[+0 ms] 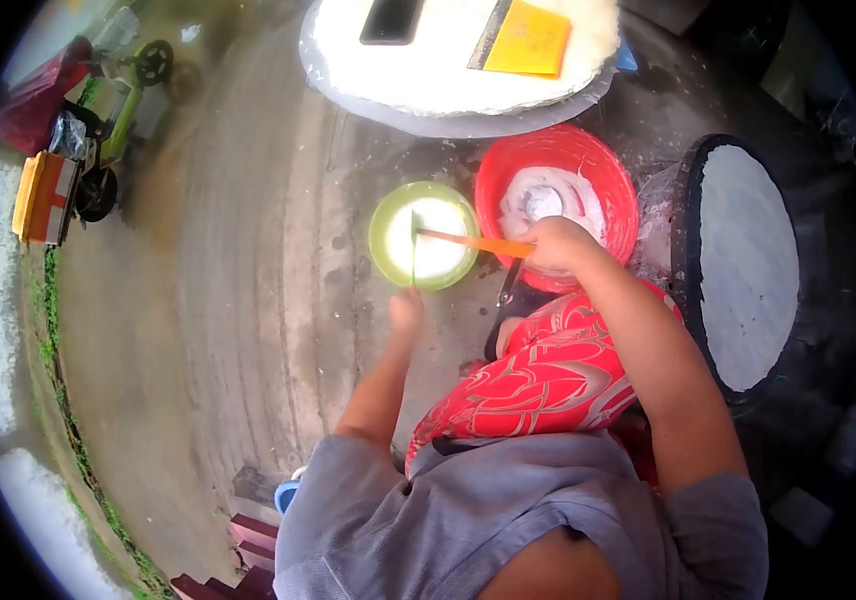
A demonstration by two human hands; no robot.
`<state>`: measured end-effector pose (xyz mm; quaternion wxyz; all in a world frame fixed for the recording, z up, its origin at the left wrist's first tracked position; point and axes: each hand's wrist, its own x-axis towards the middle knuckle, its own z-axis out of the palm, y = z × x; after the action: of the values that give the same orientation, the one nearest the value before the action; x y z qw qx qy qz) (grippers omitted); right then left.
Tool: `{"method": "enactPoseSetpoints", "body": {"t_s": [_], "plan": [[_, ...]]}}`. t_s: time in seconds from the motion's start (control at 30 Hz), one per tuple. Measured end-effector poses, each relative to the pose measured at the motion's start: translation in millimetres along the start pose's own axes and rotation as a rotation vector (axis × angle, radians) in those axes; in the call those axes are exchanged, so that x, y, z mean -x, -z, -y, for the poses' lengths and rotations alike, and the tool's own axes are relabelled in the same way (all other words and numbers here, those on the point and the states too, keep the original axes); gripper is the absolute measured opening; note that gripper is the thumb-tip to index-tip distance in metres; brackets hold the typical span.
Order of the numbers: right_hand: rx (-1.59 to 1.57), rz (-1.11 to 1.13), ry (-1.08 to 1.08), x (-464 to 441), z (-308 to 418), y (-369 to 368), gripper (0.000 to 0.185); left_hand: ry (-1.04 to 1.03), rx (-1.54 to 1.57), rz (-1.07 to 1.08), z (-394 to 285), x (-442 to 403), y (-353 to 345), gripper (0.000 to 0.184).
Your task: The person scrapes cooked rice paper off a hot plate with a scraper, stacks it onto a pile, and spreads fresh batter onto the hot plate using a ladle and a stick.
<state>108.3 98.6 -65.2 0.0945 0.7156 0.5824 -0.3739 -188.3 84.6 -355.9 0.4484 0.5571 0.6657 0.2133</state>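
My left hand (408,311) is closed around the lower end of a thin green scraper-like tool (414,250), which reaches over a light green bowl (380,236) of bright white material. My right hand (556,245), above the near part of a red basin (620,190), grips a flat orange scraper (478,242). The narrow far end of the scraper meets or crosses the green tool over the bowl; glare hides whether they touch. White paste coats the inside of the basin, and a round pale thing (545,202) sits in it.
A round white-topped slab (428,85) at the top holds a black phone (391,20) and a yellow scraper (528,40). To the right stands a black-rimmed oval white panel (748,265). A scooter (120,125) with an orange box (43,195) is far left.
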Motion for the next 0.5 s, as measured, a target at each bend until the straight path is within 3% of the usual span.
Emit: {"method": "enactPoseSetpoints", "body": {"t_s": [0.1, 0.17, 0.23, 0.33, 0.43, 0.47, 0.5], "plan": [[0.046, 0.02, -0.016, 1.8, -4.0, -2.4, 0.027, 0.1, -0.045, -0.011, 5.8, -7.8, 5.2, 0.034], [0.203, -0.134, 0.142, 7.6, -1.6, -8.0, 0.022, 0.157, 0.019, -0.013, -24.3, 13.2, 15.6, 0.034], [0.268, -0.206, 0.146, 2.9, 5.4, -17.7, 0.022, -0.052, 0.032, 0.013, -48.8, 47.9, 19.8, 0.035], [0.4, -0.324, 0.215, -6.2, 6.7, -29.5, 0.024, -0.078, 0.018, 0.034, -62.0, 51.3, 19.3, 0.037], [0.381, -0.266, 0.147, 8.6, 12.8, -4.6, 0.023, 0.372, 0.178, 0.046, -79.2, 31.4, 29.2, 0.036], [0.383, -0.292, 0.129, 2.2, -1.6, -8.3, 0.021, 0.362, -0.025, 0.064, -52.2, 13.3, 22.0, 0.035], [0.328, -0.264, 0.143, 24.2, 8.3, 13.0, 0.023, 0.141, -0.091, -0.066, -27.4, 8.0, 12.2, 0.035]]}}
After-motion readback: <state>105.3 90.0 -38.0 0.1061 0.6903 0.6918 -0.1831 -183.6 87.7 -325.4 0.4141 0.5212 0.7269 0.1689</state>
